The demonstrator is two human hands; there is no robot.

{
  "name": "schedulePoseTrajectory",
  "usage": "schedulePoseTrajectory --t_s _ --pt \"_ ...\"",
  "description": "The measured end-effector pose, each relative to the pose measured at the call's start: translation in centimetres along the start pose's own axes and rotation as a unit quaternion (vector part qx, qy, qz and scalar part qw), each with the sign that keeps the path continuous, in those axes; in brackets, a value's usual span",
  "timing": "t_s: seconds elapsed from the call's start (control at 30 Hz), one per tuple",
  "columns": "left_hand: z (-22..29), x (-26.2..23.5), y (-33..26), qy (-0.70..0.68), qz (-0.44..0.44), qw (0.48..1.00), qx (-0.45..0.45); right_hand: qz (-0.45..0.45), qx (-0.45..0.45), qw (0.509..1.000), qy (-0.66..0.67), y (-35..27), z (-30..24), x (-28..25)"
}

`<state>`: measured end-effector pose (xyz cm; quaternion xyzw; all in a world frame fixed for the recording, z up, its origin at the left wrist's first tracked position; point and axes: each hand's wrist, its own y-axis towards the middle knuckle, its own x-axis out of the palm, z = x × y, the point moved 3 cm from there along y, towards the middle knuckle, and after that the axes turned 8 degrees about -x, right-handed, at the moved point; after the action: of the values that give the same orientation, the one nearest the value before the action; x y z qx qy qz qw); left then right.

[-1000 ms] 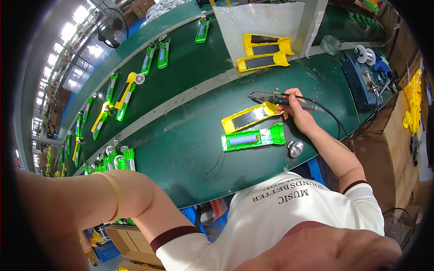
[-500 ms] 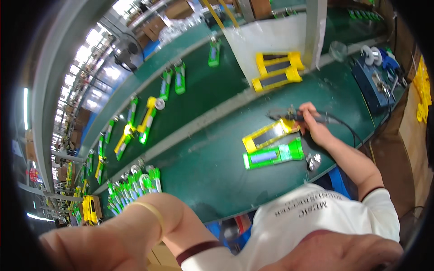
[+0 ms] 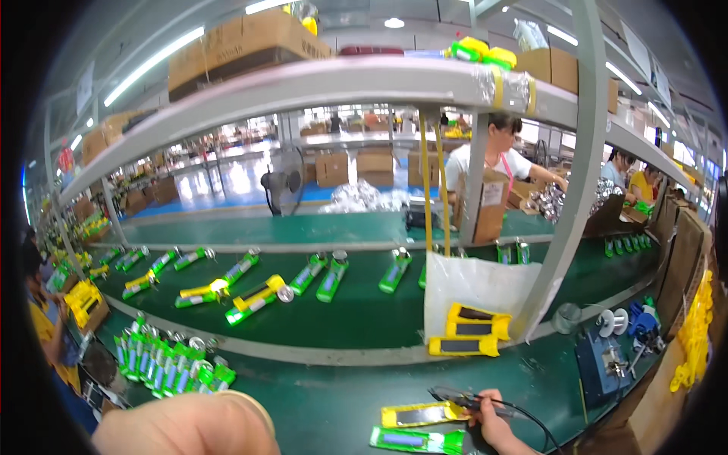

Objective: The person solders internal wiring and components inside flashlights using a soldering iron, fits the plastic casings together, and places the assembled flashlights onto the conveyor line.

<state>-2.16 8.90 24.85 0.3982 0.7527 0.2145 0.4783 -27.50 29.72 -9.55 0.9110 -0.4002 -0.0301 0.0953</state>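
At the lower right, my right hand (image 3: 493,425) is closed around a dark soldering iron (image 3: 457,397), its tip pointing left and a black cable trailing right. The fingertips meet the right end of a yellow frame with a dark panel (image 3: 421,415); whether they grip it, I cannot tell. Just below lies a green flashlight body (image 3: 413,440) with a bluish cell, cut by the lower edge. My left hand (image 3: 189,426) looms very close at lower left, a yellow band at the wrist, its fingers hidden.
Green flashlight bodies (image 3: 163,364) are bunched at left. More lie along the belt (image 3: 364,322) beyond a grey rail. Two or three yellow frames (image 3: 464,346) rest by a white sheet (image 3: 470,284). A blue box (image 3: 603,368) and wire spool (image 3: 613,322) stand right, near a post (image 3: 565,197). Co-workers sit beyond.
The view has tilted up, so the bench sits lower and my torso is out of sight. My right hand still holds the soldering iron at the yellow frame. The left stays close.
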Motion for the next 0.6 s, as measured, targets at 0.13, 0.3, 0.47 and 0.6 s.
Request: schedulePoseTrajectory --t_s 0.13,0.3,0.47,0.6 --pt "-3.1 0.9 -1.5 -0.082 0.053 0.993 -0.061 0.002 -0.006 1.000 -0.021 1.5 -0.9 1.1" --pt "-3.7 0.5 -2.7 -0.232 0.156 0.939 -0.198 0.016 0.000 0.999 -0.042 2.4 -2.9 0.6" --pt "4.4 -5.6 -7.3 -0.372 0.198 0.888 -0.183 0.014 0.009 1.000 -0.013 2.5 -1.8 -0.5" --pt "8.6 -3.3 -10.3 -0.466 0.232 0.845 -0.121 -0.012 0.019 1.000 0.000 2.7 -1.5 0.0"
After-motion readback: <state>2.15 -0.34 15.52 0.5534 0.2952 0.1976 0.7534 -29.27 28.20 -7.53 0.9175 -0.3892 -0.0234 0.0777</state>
